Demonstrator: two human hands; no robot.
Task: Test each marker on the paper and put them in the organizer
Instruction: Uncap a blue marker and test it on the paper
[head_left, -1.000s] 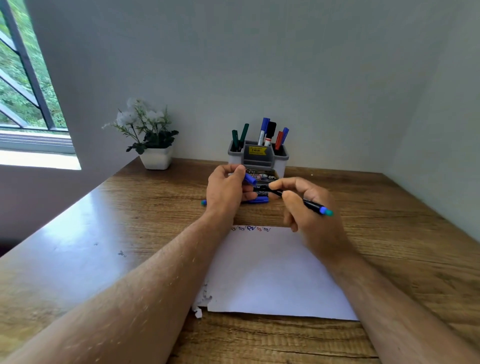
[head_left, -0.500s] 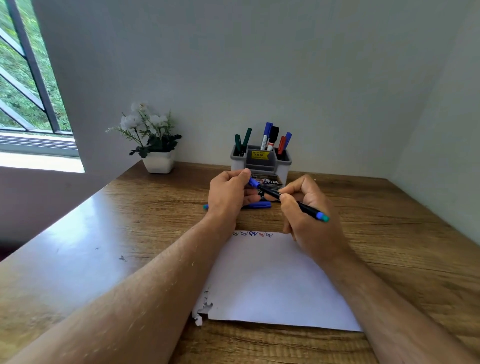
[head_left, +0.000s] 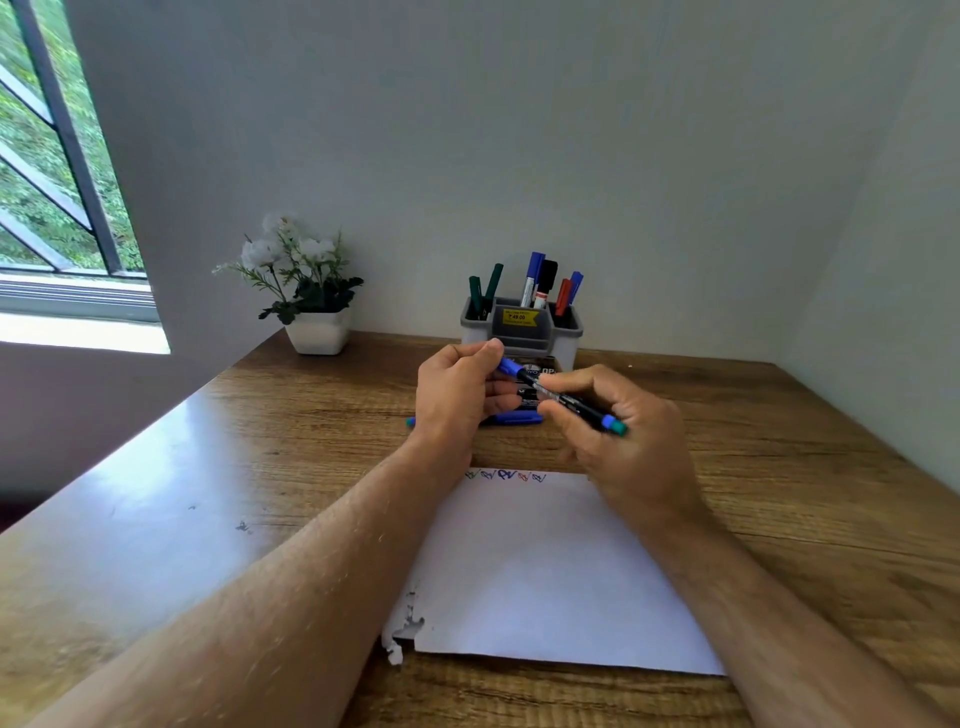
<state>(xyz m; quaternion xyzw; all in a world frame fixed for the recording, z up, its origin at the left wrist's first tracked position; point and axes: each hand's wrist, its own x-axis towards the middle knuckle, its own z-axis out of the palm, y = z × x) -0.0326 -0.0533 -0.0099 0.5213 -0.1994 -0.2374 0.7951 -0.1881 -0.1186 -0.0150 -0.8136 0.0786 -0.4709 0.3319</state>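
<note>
Colours: mostly brown, grey, white, blue.
Counter (head_left: 753, 519) brown woodgrain; paper (head_left: 545, 571) white with blue/red scribbles; organizer (head_left: 519, 332) grey, yellow label (head_left: 517, 316); held marker (head_left: 563, 400) black, blue cap, teal end; flowerpot (head_left: 317, 338) white, white blooms.

Eight markers (head_left: 566, 401) — one organizer (head_left: 519, 332), one paper (head_left: 545, 571)

We see a wooden worktop (head_left: 779, 519) carrying a white sheet of paper (head_left: 540, 582) nearest us, a blue marker (head_left: 514, 419) lying flat beyond it, a grey organizer (head_left: 519, 332) against the wall, and a potted white-flowered plant (head_left: 311, 317) at its far left.
</note>
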